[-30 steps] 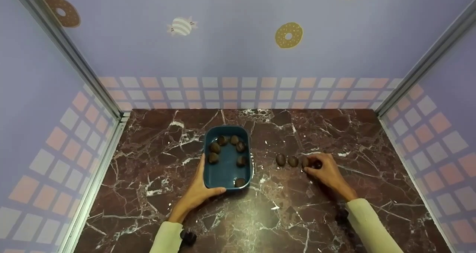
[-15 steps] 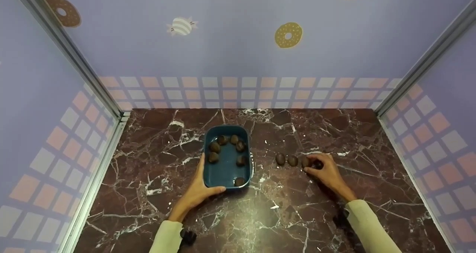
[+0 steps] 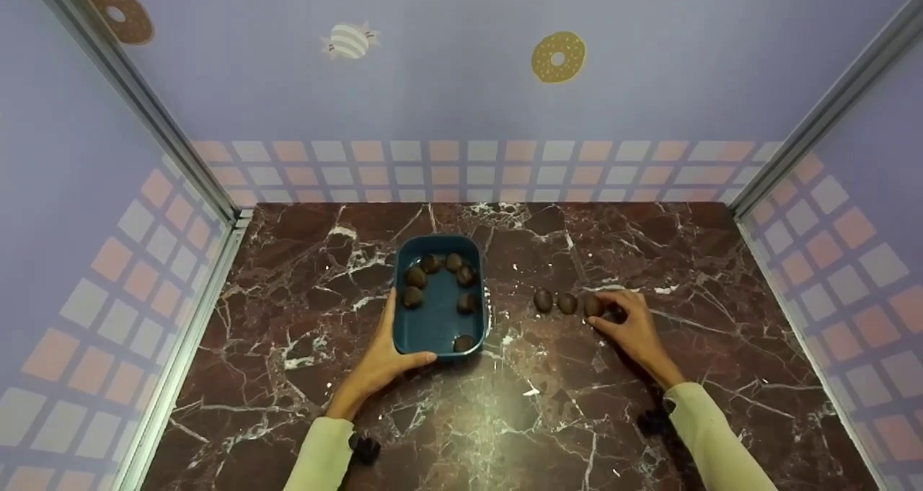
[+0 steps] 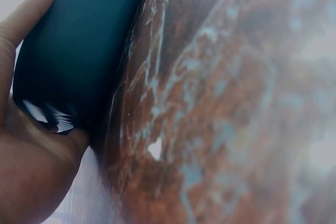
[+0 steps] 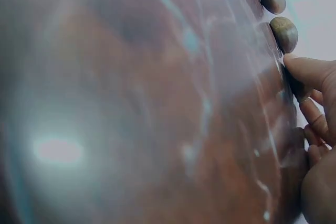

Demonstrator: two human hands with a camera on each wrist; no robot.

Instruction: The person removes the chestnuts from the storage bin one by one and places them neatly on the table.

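My left hand (image 3: 386, 357) grips the near left corner of a dark blue rectangular container (image 3: 438, 332), thumb along its near rim and fingers along its left side. Inside lie several brown chestnuts (image 3: 412, 298), mostly along the walls. To the right, my right hand (image 3: 634, 330) pinches a chestnut (image 3: 593, 306) at the end of a short row on the table. Two more chestnuts (image 3: 567, 303) lie just left of it. Another dark rounded thing shows partly under the right hand's fingers. In the right wrist view, the thumb (image 5: 307, 71) hides much of the held chestnut.
The dark red marbled tabletop (image 3: 505, 419) has white veins and a glossy shine. Lilac walls (image 3: 461, 80) with pink and white checks enclose it at the back and both sides. Metal rails (image 3: 184, 166) run along the corners.
Everything appears slightly higher in the head view. Both hands, the container and the chestnuts otherwise stay practically where they were; my right fingers remain at the same chestnut.
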